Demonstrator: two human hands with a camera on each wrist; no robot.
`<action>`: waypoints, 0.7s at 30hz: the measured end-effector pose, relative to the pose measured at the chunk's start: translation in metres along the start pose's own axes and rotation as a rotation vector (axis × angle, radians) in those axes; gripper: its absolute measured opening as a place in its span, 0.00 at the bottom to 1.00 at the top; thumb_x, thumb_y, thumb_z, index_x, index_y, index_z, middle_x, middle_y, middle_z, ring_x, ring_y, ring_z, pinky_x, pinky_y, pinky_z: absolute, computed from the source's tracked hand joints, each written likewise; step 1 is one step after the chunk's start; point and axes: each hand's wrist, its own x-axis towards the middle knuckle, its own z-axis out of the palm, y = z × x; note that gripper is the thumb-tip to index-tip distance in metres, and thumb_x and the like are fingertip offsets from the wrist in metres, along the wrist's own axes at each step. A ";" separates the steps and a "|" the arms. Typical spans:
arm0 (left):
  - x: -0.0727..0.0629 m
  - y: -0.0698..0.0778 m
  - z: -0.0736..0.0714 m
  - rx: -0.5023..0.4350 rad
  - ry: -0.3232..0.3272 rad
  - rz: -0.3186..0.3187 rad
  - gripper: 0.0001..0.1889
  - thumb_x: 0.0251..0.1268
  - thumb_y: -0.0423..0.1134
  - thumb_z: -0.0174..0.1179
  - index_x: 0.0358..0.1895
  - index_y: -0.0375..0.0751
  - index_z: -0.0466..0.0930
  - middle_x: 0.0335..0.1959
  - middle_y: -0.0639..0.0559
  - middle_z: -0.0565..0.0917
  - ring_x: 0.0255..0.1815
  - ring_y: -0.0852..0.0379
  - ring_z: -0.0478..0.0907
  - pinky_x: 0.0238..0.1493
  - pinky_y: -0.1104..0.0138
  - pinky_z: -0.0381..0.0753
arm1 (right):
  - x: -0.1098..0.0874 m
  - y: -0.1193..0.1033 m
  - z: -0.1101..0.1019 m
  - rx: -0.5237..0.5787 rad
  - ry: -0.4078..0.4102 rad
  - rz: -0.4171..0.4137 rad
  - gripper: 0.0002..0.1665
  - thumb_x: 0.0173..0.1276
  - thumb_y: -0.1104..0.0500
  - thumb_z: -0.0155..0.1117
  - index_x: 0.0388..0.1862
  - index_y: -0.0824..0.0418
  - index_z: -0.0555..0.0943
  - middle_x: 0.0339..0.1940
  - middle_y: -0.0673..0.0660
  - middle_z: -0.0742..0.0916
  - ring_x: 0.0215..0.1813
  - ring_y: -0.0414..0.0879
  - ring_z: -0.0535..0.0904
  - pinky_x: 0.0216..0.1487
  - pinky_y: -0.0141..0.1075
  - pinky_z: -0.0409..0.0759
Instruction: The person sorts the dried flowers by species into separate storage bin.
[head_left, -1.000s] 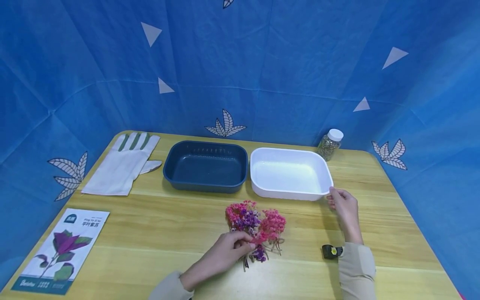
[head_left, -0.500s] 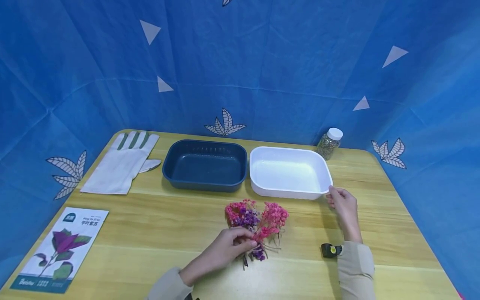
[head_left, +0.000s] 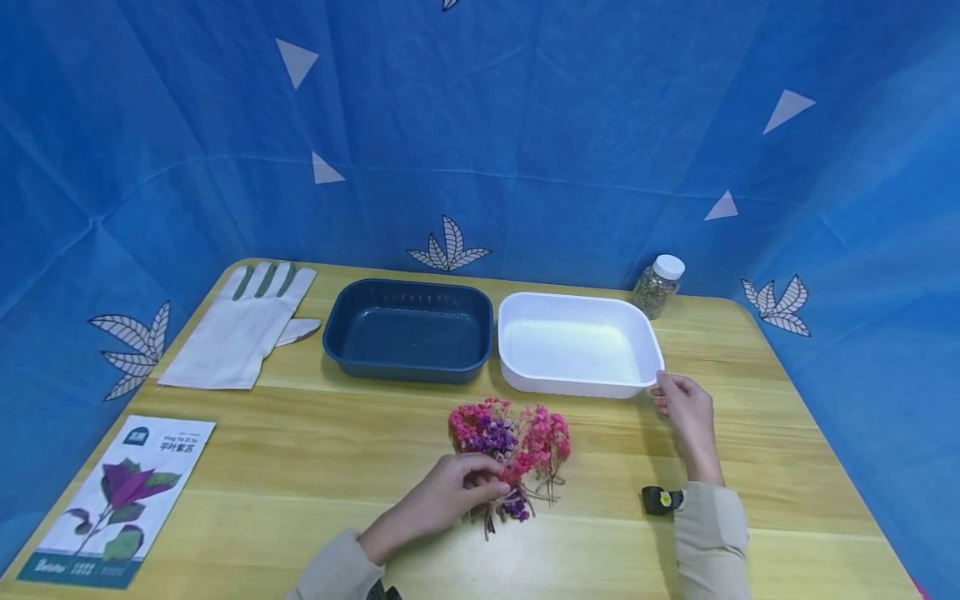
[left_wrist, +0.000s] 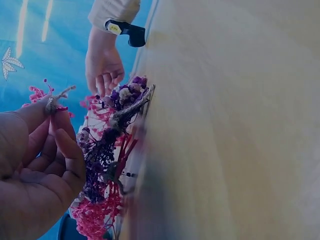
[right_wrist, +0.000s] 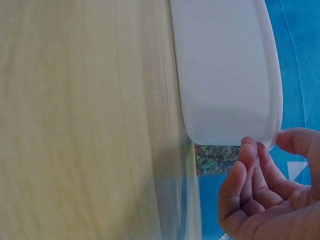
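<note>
Between thumb and fingertips, my left hand (head_left: 457, 492) pinches a small bunch of pink dried flowers (head_left: 543, 442) by its twine-tied stems. That twine (left_wrist: 61, 95) shows at the fingertips in the left wrist view. Beside and partly behind this hand, more dried flowers (head_left: 491, 429), pink and purple with some pale ones, lie on the table. At the near right corner of a white plastic basin (right_wrist: 225, 70), my right hand (head_left: 686, 412) holds the rim with thumb and fingertips. Inside, the white basin shows only its bare floor in the head view.
A dark blue basin (head_left: 408, 371) stands left of the white one. Behind the white basin's right side is a jar (head_left: 655, 292) of dried bits with a white lid. White gloves (head_left: 236, 333) and a seed packet (head_left: 116, 500) lie on the left. Blue cloth (head_left: 525, 125) hangs around the table.
The pink bunch in my left hand has tilted more upright, then its heads have shifted slightly left. My right hand stays on the white basin's rim.
</note>
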 end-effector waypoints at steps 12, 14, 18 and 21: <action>0.009 0.010 -0.011 0.071 0.066 0.068 0.12 0.65 0.42 0.60 0.45 0.37 0.82 0.33 0.53 0.82 0.31 0.66 0.75 0.36 0.72 0.77 | 0.000 0.000 -0.001 -0.016 -0.002 0.010 0.28 0.73 0.48 0.50 0.55 0.72 0.71 0.27 0.44 0.80 0.29 0.34 0.77 0.33 0.25 0.78; 0.013 0.012 -0.014 0.090 0.081 0.088 0.12 0.65 0.41 0.60 0.45 0.36 0.82 0.32 0.53 0.82 0.30 0.66 0.74 0.35 0.73 0.77 | 0.000 0.000 -0.001 -0.014 -0.001 0.010 0.27 0.73 0.48 0.50 0.55 0.72 0.71 0.26 0.44 0.80 0.29 0.34 0.77 0.33 0.25 0.78; 0.023 0.016 -0.019 0.105 0.100 0.111 0.12 0.65 0.41 0.60 0.44 0.37 0.82 0.31 0.54 0.81 0.29 0.65 0.73 0.33 0.72 0.76 | 0.001 0.000 0.000 -0.015 0.011 0.007 0.27 0.73 0.49 0.50 0.56 0.72 0.71 0.26 0.43 0.80 0.29 0.34 0.77 0.33 0.25 0.78; 0.031 0.018 -0.024 0.117 0.113 0.108 0.12 0.66 0.42 0.60 0.45 0.37 0.82 0.31 0.55 0.81 0.29 0.64 0.73 0.34 0.72 0.76 | 0.001 0.000 0.000 -0.021 0.016 0.003 0.27 0.73 0.49 0.50 0.57 0.72 0.70 0.26 0.43 0.80 0.29 0.33 0.77 0.33 0.25 0.78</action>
